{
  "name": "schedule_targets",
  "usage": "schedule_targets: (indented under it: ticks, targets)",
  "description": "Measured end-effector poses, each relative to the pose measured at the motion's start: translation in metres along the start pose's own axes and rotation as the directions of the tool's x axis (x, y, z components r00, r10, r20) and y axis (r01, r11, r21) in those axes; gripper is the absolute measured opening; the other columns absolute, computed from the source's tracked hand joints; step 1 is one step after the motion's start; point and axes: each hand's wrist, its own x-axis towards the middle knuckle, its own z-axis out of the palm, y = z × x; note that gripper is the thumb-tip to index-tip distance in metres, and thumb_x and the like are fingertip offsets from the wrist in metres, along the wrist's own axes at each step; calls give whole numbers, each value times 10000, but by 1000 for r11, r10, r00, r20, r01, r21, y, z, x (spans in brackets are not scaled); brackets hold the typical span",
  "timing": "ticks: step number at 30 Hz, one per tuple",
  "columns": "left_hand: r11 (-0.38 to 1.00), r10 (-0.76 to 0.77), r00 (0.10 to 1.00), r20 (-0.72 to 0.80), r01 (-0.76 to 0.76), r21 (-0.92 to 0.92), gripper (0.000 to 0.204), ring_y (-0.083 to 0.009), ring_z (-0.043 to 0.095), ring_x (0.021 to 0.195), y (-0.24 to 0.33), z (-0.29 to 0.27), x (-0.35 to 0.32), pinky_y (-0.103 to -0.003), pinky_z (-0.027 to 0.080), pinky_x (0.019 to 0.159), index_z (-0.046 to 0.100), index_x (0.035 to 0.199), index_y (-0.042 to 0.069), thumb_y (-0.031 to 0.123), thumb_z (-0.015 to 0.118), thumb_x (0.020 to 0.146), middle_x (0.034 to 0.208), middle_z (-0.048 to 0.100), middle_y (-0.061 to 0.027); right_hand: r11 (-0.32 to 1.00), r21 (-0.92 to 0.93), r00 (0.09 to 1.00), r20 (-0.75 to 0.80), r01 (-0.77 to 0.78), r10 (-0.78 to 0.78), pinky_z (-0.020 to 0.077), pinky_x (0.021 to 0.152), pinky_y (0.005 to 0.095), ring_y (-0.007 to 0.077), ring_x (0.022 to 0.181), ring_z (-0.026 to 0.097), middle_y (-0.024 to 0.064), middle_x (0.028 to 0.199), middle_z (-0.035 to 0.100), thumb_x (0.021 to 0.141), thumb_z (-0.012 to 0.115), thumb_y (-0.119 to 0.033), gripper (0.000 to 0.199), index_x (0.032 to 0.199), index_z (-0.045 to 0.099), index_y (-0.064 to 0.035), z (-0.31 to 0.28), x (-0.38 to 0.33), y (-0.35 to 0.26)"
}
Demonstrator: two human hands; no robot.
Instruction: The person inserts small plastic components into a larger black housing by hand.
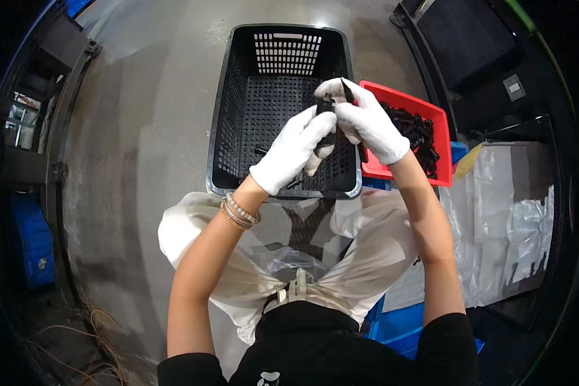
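Observation:
Both hands wear white gloves and meet above the near right part of a black plastic crate (217, 135). My left hand (288, 153) is closed round a small dark molded plastic part (325, 105), its upper end sticking out past the fingers. Close against it, my right hand (370, 122) has its fingertips at that part's top. A slim, pointed black piece (348, 91) shows between the right fingers, and its kind is unclear. Inside the crate, a few small black pieces (261, 151) lie on the perforated bottom, partly hidden by my left hand.
Right of the crate stands a red bin (441, 154) filled with small black parts (418, 132). Farther right lies flattened cardboard under clear plastic sheeting (495, 212). A blue container (33, 241) is at the left edge, with loose cables (96, 328) on the floor below.

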Motion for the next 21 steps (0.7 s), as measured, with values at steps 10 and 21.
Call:
schedule_targets:
  ticks: [10, 21]
  targets:
    - [923, 156, 895, -418, -283, -261, 306, -52, 351, 433, 8, 6, -13, -202, 280, 392, 468, 845, 105, 388, 401, 939, 574, 403, 23, 850, -359, 860, -194, 385, -471, 495, 716, 311, 269, 778, 648, 166, 886, 654, 859, 522, -133, 239, 1000, 618, 35, 39, -21, -12]
    - [917, 364, 645, -672, -375, 136, 403, -95, 445, 621, -1, 8, -7, -253, 385, 563, 520, 914, 68, 445, 381, 945, 717, 473, -6, 670, -624, 794, -127, 402, -594, 481, 597, 378, 304, 663, 604, 142, 757, 612, 808, 604, -139, 247, 1027, 625, -28, 54, -25, -11]
